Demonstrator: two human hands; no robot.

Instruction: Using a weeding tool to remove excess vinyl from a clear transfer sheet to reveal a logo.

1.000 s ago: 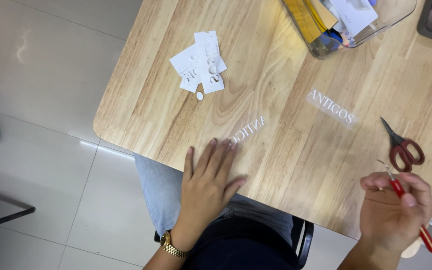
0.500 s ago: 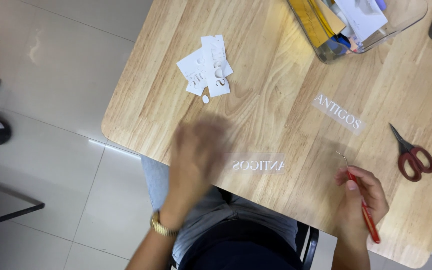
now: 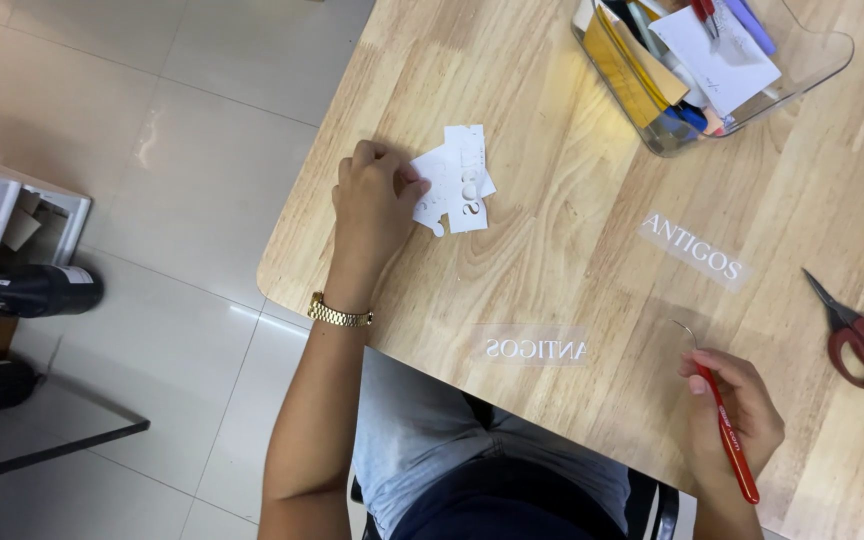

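The table [image 3: 572, 270] is made of pale wood, and its near left corner is rounded. A clear tub [image 3: 812, 60] full of cards and pens is set at the far edge. Red scissors [image 3: 857, 335] are laid open near the right edge. Two clear strips with white letters are laid flat: one strip [image 3: 694, 250] sits in the middle of the table, and the other strip [image 3: 535, 347] is close to the near edge, seen back to front.

A small pile of white scraps [image 3: 457, 185] is found near the left edge, toward the far side. The left hand [image 3: 372, 200] is curled over the side of the pile, and its fingertips [image 3: 414, 185] are pressed on the nearest scrap. It looks like a pinch, but how tight it is cannot be told.

The right hand [image 3: 742, 420] is rested at the near edge. It is closed round a thin red tool [image 3: 724, 430] with a wire hook at its tip.

To do this step well, only the top scrap should be taken. It should be pinched by its edge and lifted slowly, so the others are not dragged along. The scraps are light, so they can be blown or knocked off the edge. The hook should be kept pointed away from the strips.
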